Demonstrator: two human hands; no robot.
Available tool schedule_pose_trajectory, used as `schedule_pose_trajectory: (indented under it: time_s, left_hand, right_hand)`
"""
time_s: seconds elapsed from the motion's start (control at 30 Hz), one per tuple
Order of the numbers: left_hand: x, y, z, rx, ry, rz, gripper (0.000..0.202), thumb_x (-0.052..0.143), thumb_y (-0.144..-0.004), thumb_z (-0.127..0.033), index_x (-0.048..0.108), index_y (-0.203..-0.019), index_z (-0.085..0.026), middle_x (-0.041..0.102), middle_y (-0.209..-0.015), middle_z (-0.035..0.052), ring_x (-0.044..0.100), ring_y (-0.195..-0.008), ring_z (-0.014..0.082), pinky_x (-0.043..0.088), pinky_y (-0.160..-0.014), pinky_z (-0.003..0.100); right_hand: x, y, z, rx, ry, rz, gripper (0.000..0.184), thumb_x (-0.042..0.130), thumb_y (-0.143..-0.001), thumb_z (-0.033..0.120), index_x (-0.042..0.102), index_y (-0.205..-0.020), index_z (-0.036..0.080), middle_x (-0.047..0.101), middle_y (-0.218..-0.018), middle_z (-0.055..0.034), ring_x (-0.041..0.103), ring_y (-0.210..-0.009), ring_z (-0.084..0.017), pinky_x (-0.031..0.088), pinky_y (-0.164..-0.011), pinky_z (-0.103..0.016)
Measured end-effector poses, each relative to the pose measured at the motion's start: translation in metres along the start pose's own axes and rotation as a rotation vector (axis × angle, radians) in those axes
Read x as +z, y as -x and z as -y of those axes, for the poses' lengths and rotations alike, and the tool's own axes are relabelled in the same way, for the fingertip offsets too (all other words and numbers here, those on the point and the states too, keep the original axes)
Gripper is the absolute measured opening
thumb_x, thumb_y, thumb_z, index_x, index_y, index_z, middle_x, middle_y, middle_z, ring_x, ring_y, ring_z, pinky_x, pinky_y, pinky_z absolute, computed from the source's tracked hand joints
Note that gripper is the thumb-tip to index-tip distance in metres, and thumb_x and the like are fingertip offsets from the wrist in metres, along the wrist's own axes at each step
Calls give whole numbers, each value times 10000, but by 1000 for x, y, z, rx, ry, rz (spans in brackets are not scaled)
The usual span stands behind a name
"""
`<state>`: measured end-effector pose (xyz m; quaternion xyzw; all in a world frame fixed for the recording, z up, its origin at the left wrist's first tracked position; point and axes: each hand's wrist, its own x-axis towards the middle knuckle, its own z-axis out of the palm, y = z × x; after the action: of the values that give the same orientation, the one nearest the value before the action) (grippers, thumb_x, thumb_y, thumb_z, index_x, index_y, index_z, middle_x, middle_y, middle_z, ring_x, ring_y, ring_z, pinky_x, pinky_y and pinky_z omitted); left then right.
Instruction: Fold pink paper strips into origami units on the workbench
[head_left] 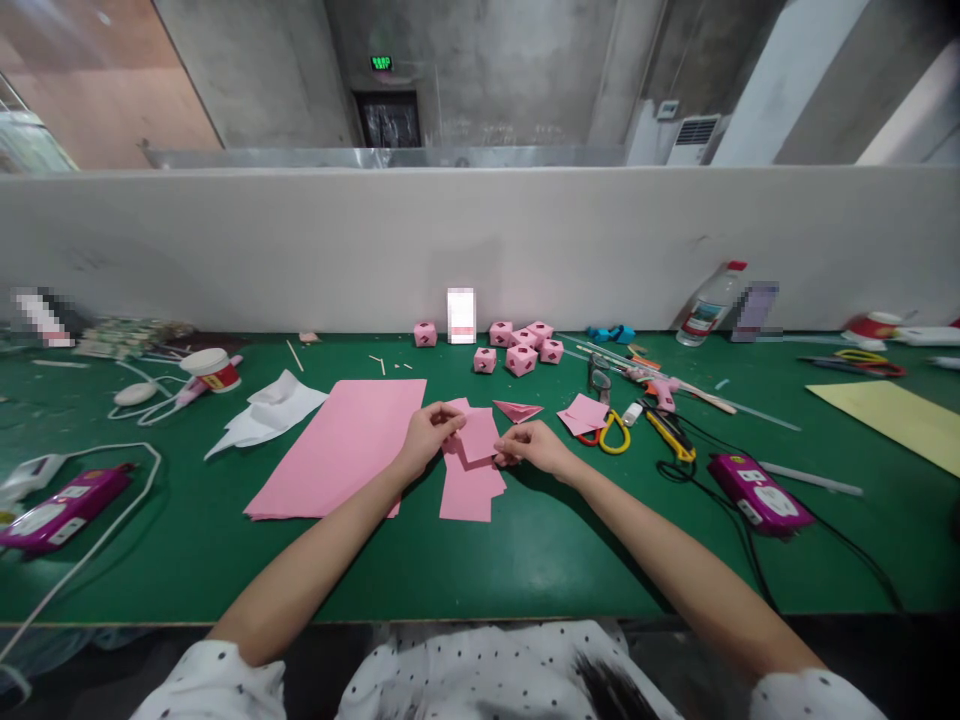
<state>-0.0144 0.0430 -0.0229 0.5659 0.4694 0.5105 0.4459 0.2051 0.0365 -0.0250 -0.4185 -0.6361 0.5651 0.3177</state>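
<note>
Spanning two fingertip pinches, over pink cuttings (465,499) on the green table (555,575): one pink paper square (478,437), its left edge nipped by the left hand (426,438), its lower right corner by the right hand (534,448) — a two-sided grip, presumably to steady it. Plain, matte and straight-edged, no crease discernible; outward lie a pink sheet stack (345,450) at left, a pink folded triangle (517,411) beyond the right hand, and pink cubes (521,360) behind — set back, seemingly, to spare working room.

Pink strip (466,495) partly hidden (overlapped), yellow sheet (896,418) cropped right
</note>
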Motion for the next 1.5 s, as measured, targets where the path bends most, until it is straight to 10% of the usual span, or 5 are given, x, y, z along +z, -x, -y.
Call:
schedule_pose_trajectory:
  time_s: [1.5]
  left_hand:
    - [4, 8, -7, -25, -38, 175, 314, 733, -687, -401, 735, -899, -170, 681, -756, 43, 543, -609, 128, 401, -546, 238]
  right_hand:
    - [-1, -1, -4, -103, 26, 14, 403, 644, -746, 542, 534, -624, 174, 536, -561, 26, 551, -520, -110, 439, -521, -223]
